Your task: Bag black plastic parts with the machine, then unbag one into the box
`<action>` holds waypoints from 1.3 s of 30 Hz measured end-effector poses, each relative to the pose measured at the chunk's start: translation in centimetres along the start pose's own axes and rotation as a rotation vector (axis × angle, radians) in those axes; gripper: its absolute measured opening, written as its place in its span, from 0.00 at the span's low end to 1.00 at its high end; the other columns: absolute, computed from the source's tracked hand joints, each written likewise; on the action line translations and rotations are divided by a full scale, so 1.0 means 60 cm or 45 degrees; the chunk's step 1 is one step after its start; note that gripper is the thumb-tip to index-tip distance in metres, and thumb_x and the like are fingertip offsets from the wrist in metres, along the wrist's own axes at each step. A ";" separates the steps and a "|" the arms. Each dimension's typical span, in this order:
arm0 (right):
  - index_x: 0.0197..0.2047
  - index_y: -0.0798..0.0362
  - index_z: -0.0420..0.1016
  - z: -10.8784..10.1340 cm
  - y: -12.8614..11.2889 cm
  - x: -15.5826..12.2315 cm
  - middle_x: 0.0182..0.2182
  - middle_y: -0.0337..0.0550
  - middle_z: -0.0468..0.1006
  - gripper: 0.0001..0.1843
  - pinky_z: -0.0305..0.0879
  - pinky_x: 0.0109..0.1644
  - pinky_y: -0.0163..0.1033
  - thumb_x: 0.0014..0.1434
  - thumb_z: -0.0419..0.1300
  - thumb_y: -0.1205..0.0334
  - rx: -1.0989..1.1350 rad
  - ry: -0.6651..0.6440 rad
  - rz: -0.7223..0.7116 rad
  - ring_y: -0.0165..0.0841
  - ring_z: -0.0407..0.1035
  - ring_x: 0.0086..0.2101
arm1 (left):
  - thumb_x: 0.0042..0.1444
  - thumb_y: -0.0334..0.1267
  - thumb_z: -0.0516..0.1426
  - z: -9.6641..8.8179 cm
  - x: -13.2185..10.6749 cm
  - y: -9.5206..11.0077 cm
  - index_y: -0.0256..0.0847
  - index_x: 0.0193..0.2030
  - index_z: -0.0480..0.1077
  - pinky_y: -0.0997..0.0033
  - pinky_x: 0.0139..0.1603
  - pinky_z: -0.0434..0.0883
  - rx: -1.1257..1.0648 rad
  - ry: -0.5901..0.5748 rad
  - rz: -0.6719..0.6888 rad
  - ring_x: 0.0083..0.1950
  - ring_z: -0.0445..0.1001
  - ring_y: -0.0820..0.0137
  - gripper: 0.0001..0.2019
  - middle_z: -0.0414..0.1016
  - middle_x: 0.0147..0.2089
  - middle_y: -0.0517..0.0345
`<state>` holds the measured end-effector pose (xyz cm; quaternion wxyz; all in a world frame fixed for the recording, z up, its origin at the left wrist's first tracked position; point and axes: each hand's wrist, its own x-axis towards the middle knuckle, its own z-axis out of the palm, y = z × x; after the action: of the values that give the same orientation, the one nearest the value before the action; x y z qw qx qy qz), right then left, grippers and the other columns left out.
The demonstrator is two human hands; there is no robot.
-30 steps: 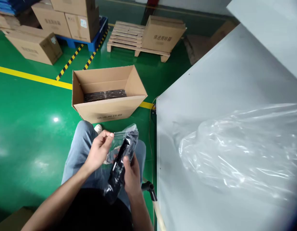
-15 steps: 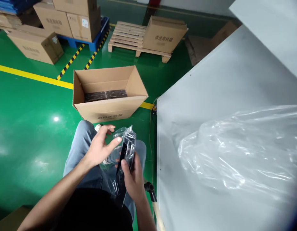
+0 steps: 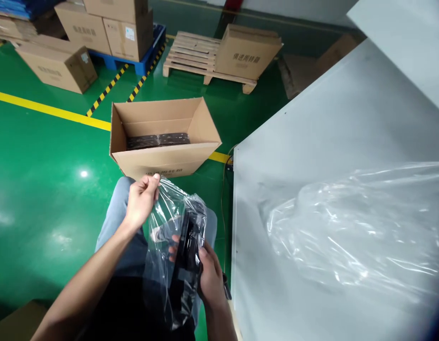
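Your grey table: crumpled clear plastic sheet. Green floor left of table: open cardboard box, wooden pallet.

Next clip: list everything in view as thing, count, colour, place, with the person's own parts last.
Clear plastic bag: one, transparent, over the lap, top edge pinched up.
Black flat part: one, black, inside that bag.
Open brown cardboard box: one, brown, on the floor ahead of the knees.
Dark stacked items: one layer, black, inside the open box.
Grey table: one, pale grey, on the right.
Loose clear plastic sheeting: one heap, transparent, on the table.
Closed cardboard boxes: several, brown, far left and on pallets.
Wooden pallet: one, pale wood, far centre.
Blue pallet: one, blue, under the far stack.
Green floor: yellow line across.
Left hand: pinches the bag's top.
Right hand: grips the part through the bag.
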<state>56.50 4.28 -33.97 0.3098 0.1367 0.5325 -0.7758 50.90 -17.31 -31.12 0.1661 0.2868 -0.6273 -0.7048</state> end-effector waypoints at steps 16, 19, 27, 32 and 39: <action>0.46 0.49 0.86 0.013 0.005 0.036 0.41 0.50 0.89 0.35 0.83 0.35 0.49 0.53 0.67 0.26 0.084 0.279 -0.033 0.46 0.83 0.33 | 0.46 0.73 0.68 -0.017 -0.001 -0.012 0.40 0.51 0.71 0.70 0.34 0.76 -0.078 -0.175 -0.338 0.40 0.81 0.63 0.40 0.82 0.42 0.48; 0.46 0.49 0.84 0.020 -0.002 0.042 0.49 0.52 0.88 0.33 0.85 0.41 0.52 0.55 0.68 0.27 0.067 0.364 -0.146 0.49 0.85 0.39 | 0.46 0.72 0.69 -0.028 -0.044 -0.044 0.40 0.49 0.74 0.69 0.33 0.76 0.001 -0.360 -0.496 0.40 0.79 0.63 0.38 0.80 0.41 0.50; 0.52 0.51 0.80 -0.003 -0.022 0.055 0.45 0.52 0.88 0.32 0.85 0.37 0.52 0.59 0.67 0.31 0.002 0.421 -0.185 0.50 0.85 0.39 | 0.58 0.70 0.63 -0.053 -0.103 -0.093 0.39 0.25 0.71 0.74 0.19 0.47 0.097 -0.510 -0.372 0.20 0.48 0.78 0.32 0.52 0.17 0.68; 0.49 0.50 0.82 -0.025 -0.032 0.055 0.43 0.52 0.89 0.32 0.84 0.39 0.54 0.56 0.69 0.30 0.159 0.200 -0.026 0.52 0.85 0.42 | 0.49 0.71 0.68 -0.072 -0.070 -0.062 0.39 0.25 0.74 0.75 0.16 0.41 0.126 -0.645 -0.540 0.16 0.44 0.80 0.32 0.50 0.14 0.70; 0.50 0.46 0.83 -0.030 -0.021 0.059 0.47 0.50 0.89 0.36 0.82 0.48 0.61 0.51 0.70 0.26 0.278 0.122 0.064 0.53 0.84 0.47 | 0.53 0.70 0.65 -0.087 -0.065 -0.073 0.39 0.30 0.76 0.75 0.18 0.55 0.185 -0.603 -0.523 0.17 0.56 0.76 0.30 0.61 0.18 0.66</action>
<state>52.79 5.03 -35.69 0.2867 0.2196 0.4554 -0.8137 57.65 -18.42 -34.90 -0.1511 0.2465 -0.6261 -0.7241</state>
